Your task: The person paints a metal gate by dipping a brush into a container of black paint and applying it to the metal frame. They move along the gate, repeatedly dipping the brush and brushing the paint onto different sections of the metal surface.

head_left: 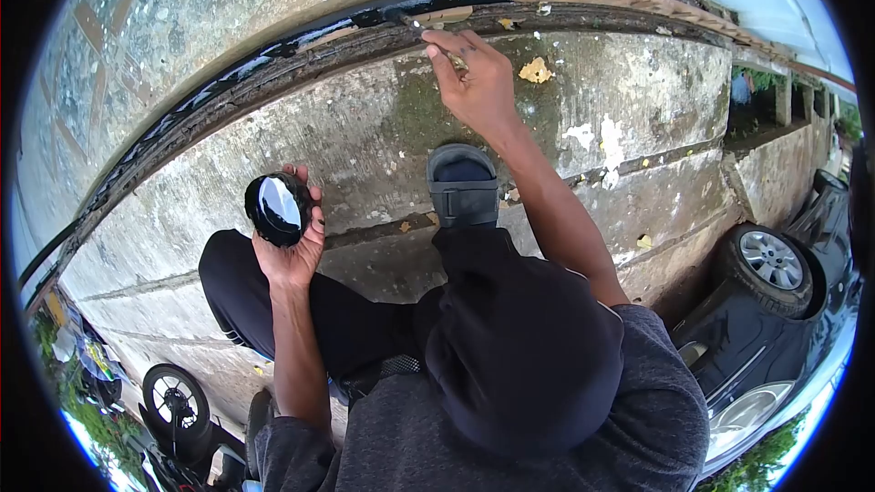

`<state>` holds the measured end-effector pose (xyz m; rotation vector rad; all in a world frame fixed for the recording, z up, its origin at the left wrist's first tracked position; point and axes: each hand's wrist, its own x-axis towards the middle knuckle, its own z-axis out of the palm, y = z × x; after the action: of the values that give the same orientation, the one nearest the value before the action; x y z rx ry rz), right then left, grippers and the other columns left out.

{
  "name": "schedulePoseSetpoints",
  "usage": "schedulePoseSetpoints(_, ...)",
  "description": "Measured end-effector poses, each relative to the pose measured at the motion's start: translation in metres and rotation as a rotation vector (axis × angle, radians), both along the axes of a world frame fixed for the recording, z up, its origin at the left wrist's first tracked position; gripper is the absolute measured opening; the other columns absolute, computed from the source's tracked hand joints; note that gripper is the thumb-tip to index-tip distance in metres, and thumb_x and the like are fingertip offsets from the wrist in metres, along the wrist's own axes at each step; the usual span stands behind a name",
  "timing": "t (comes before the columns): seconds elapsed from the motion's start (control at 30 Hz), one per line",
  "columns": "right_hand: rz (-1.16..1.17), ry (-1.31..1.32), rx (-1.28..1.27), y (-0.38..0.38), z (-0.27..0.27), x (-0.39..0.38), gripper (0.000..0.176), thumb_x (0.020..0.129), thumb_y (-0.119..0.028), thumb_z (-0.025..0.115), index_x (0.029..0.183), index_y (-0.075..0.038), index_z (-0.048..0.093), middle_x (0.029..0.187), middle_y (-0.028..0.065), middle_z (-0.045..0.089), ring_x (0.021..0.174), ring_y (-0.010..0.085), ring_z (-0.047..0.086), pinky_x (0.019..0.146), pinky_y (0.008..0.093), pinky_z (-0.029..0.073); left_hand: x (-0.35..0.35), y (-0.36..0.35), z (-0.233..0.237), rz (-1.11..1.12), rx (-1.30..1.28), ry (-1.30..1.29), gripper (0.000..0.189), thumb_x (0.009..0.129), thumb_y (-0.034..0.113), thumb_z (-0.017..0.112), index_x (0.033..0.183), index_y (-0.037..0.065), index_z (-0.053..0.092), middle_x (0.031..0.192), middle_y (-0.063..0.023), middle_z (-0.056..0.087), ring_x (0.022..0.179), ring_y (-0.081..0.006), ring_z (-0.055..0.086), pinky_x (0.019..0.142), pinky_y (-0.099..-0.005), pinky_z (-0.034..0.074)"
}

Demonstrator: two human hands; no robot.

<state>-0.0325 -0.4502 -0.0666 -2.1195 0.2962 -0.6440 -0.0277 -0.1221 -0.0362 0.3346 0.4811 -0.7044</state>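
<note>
holding a thin brush [415,24] in our right hand [476,82], we have its tip up against the long rail [301,44] that runs along the top of the concrete wall [365,132]. our fingers are pinched together on the handle, with the thumb on one side and the others curled on the other side. the rail is shiny black with wet paint to the left of the brush and dull brown to the right of it.

our left hand [296,253] is lower down, near our knee, and it holds a small round pot [276,208]. the fingers are wrapped round the side of the pot and clamped on it. the open top faces us, and the black stuff inside shines like a mirror.

we think the brush is very light. its handle looks stiff and its hairs soft, so it is best held on the handle, a bit back from the hairs, where there is no paint. we think the pot is light too, but it is open and the paint looks runny, so it could spill if it tips. the outside may be slippery with paint. the best place to hold it is round its side wall, with the palm under it.

a foot in a grey sandal [463,187] rests on the wall between our two hands. a dark car [775,328] is parked down to the right.
</note>
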Motion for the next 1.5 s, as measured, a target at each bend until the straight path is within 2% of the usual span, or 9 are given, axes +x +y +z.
schedulePoseSetpoints(0.13, -0.151, -0.024, 0.099, 0.002, 0.000, -0.012, 0.016, 0.088, -0.008, 0.067, 0.103, -0.008, 0.073, 0.086, 0.0133, 0.067, 0.069, 0.0343, 0.066, 0.061, 0.0386, 0.055, -0.001, 0.001, 0.001, 0.007, 0.002, -0.014, 0.051, 0.103, 0.032, 0.043, 0.144, 0.001, 0.041, 0.143, -0.0176, 0.050, 0.116, -0.0423, 0.060, 0.084, -0.0496, 0.061)
schedulePoseSetpoints(0.27, 0.069, -0.001, -0.084, 0.008, -0.005, -0.008, 0.018, 0.088, -0.008, 0.065, 0.105, -0.007, 0.070, 0.086, 0.0102, 0.067, 0.067, 0.0318, 0.066, 0.060, 0.0398, 0.054, 0.000, -0.002, 0.002, -0.004, -0.009, -0.007, 0.050, 0.102, 0.030, 0.044, 0.143, 0.001, 0.042, 0.142, -0.0182, 0.051, 0.114, -0.0422, 0.061, 0.083, -0.0494, 0.061)
schedulePoseSetpoints(0.6, -0.096, -0.016, -0.172, -0.008, -0.006, -0.008, 0.017, 0.086, -0.006, 0.066, 0.103, -0.005, 0.070, 0.081, 0.0136, 0.064, 0.062, 0.0337, 0.064, 0.056, 0.0405, 0.053, 0.001, -0.002, 0.001, -0.013, -0.003, -0.002, 0.051, 0.102, 0.031, 0.043, 0.144, 0.001, 0.042, 0.143, -0.0178, 0.050, 0.114, -0.0414, 0.061, 0.083, -0.0497, 0.061)
schedulePoseSetpoints(0.7, -0.119, -0.069, -0.199, -0.007, 0.003, -0.008, 0.015, 0.088, -0.004, 0.067, 0.103, -0.003, 0.071, 0.080, 0.0122, 0.067, 0.059, 0.0210, 0.064, 0.046, 0.0294, 0.048, 0.003, -0.001, 0.001, 0.001, 0.015, 0.002, 0.050, 0.102, 0.030, 0.043, 0.144, 0.002, 0.042, 0.143, -0.0175, 0.050, 0.113, -0.0416, 0.061, 0.083, -0.0498, 0.061)
schedulePoseSetpoints(1.0, 0.097, 0.024, -0.218, 0.006, -0.007, 0.002, 0.015, 0.089, -0.006, 0.068, 0.103, -0.005, 0.073, 0.085, 0.0126, 0.068, 0.059, 0.0194, 0.064, 0.049, 0.0305, 0.052, 0.003, 0.000, -0.003, -0.019, -0.032, -0.004, 0.052, 0.103, 0.032, 0.042, 0.145, 0.002, 0.041, 0.144, -0.0179, 0.049, 0.115, -0.0429, 0.060, 0.084, -0.0507, 0.061)
schedulePoseSetpoints(1.1, -0.059, 0.017, -0.039, 0.001, 0.001, 0.007, 0.015, 0.087, -0.009, 0.066, 0.101, -0.005, 0.072, 0.087, 0.0134, 0.068, 0.066, 0.0350, 0.066, 0.059, 0.0413, 0.055, 0.003, -0.002, 0.001, 0.015, 0.005, 0.040, 0.052, 0.102, 0.032, 0.043, 0.145, 0.002, 0.041, 0.145, -0.0171, 0.049, 0.114, -0.0431, 0.061, 0.085, -0.0511, 0.060)
schedulePoseSetpoints(1.2, -0.010, -0.072, 0.085, 0.002, 0.006, 0.004, 0.016, 0.091, -0.006, 0.068, 0.106, -0.004, 0.072, 0.093, 0.0125, 0.071, 0.067, 0.0154, 0.066, 0.050, 0.0271, 0.051, 0.002, 0.002, -0.001, 0.025, 0.006, 0.045, 0.053, 0.102, 0.034, 0.043, 0.146, 0.003, 0.040, 0.146, -0.0168, 0.048, 0.115, -0.0435, 0.060, 0.085, -0.0514, 0.060)
schedulePoseSetpoints(1.4, 0.007, -0.091, 0.012, -0.010, 0.006, 0.014, 0.018, 0.092, -0.007, 0.067, 0.109, -0.004, 0.072, 0.089, 0.0097, 0.069, 0.075, 0.0112, 0.066, 0.051, 0.0234, 0.050, 0.002, -0.001, -0.003, -0.028, -0.046, -0.004, 0.052, 0.102, 0.032, 0.043, 0.146, 0.003, 0.040, 0.145, -0.0167, 0.048, 0.114, -0.0431, 0.061, 0.084, -0.0503, 0.061)
schedulePoseSetpoints(1.5, -0.012, -0.037, 0.299, -0.005, 0.015, 0.008, 0.016, 0.089, -0.008, 0.067, 0.103, -0.004, 0.071, 0.091, 0.0157, 0.070, 0.074, 0.0342, 0.068, 0.066, 0.0379, 0.055, 0.002, -0.001, -0.002, -0.002, 0.040, 0.023, 0.051, 0.102, 0.031, 0.043, 0.145, 0.003, 0.041, 0.144, -0.0168, 0.049, 0.113, -0.0424, 0.061, 0.082, -0.0498, 0.061)
